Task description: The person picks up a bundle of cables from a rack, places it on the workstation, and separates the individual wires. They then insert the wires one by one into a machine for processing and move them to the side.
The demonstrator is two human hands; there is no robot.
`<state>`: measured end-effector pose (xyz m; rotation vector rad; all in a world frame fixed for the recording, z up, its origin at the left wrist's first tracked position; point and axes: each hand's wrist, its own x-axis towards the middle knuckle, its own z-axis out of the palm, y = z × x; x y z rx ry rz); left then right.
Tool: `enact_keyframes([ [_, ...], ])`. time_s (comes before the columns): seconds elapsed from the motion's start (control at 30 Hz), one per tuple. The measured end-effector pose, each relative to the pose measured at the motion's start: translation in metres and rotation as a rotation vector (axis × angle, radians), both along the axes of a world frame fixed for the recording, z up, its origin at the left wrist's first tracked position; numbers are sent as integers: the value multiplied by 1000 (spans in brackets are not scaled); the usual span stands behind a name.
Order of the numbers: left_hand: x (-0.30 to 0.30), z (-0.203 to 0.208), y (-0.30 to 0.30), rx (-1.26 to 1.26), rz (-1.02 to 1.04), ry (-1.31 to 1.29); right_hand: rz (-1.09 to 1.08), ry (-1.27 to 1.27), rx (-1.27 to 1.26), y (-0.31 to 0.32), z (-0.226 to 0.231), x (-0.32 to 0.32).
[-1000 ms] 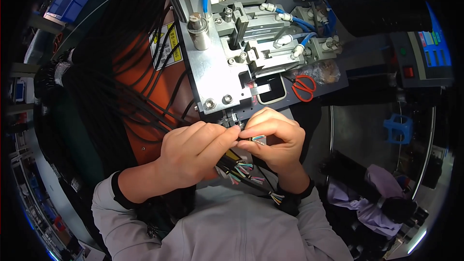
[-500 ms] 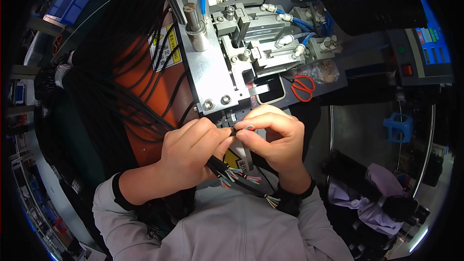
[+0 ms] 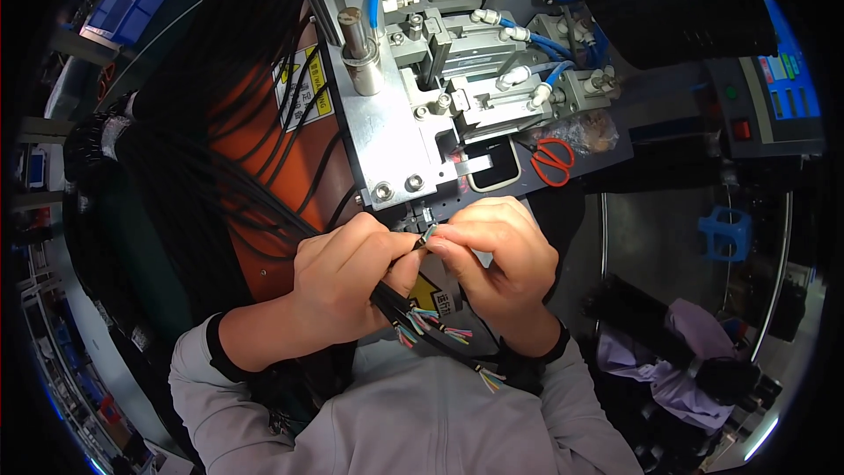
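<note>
My left hand point(image 3: 345, 266) is closed round a black cable, with the cable's stripped end point(image 3: 425, 236) poking out between thumb and forefinger. Thin inner wires show at that end. Close against it, the thumb and forefinger of my right hand point(image 3: 503, 255) pinch at the wire tips. Below my left hand hang several more black cables point(image 3: 393, 301), their ends fanned into coloured wires point(image 3: 424, 320). One further cable end point(image 3: 489, 378) lies lower, over my grey top. Just beyond my fingers stands a metal pneumatic fixture point(image 3: 396, 141).
Red-handled scissors point(image 3: 552, 163) lie right of the fixture beside a clear plastic bag point(image 3: 587, 132). Many black cables point(image 3: 255, 185) drape over an orange surface point(image 3: 264, 274) at left. A control panel point(image 3: 787, 79) stands far right, with a blue stool point(image 3: 726, 233) below it.
My right fingers have shifted slightly, and the wire end between my hands now points more upward. The lower loose cable end has dropped a little to the left.
</note>
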<state>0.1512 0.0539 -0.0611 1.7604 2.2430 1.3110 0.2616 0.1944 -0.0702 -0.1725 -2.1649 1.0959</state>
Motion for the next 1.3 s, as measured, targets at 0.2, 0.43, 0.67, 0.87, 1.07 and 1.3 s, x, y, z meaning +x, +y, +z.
enact_keyframes([
  [0.2, -6, -9, 5, 191, -42, 12, 121, 10, -486, 0, -5, -1],
  [0.43, -5, -6, 3, 71, -72, 78, 192, -14, -143, 15, 5, 1],
  [0.67, -3, -8, 1, 164, -36, 42, 122, 172, -200, -2, -3, -3],
  [0.87, -8, -7, 4, 151, -118, 84, 272, -34, -408, 18, 4, 0],
  [1.07, -4, -10, 6, 1, -127, 48, 152, -88, 80, 21, 10, 6],
  [1.3, 4, -8, -5, -193, -41, 364, -62, -130, 38, 14, -27, 7],
])
